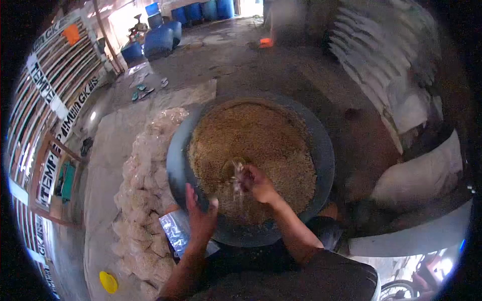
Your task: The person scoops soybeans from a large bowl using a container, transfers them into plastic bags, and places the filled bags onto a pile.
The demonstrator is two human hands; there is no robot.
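A wide blue-grey tub [326, 150] in front of me is full of pale brown, grainy stuff [251, 130] that looks like beans or grains. Over its near half, my right hand [257, 184] has its fingers curled, and a pale blurred streak shows at the fingertips. What those fingers hold is too smeared to make out. My left hand [202, 215] is at the tub's near left rim, thumb and fingers apart, with nothing visible in it. Beside the left wrist lies a stack of shiny silvery plastic bags [174, 233].
Many filled clear plastic bags [145, 200] are heaped left of the tub. A yellow bowl [108, 282] lies on the floor. Sandals [142, 93] and blue barrels [159, 40] are farther off. Pale sacks [419, 175] stand right, slatted racks [55, 75] left.
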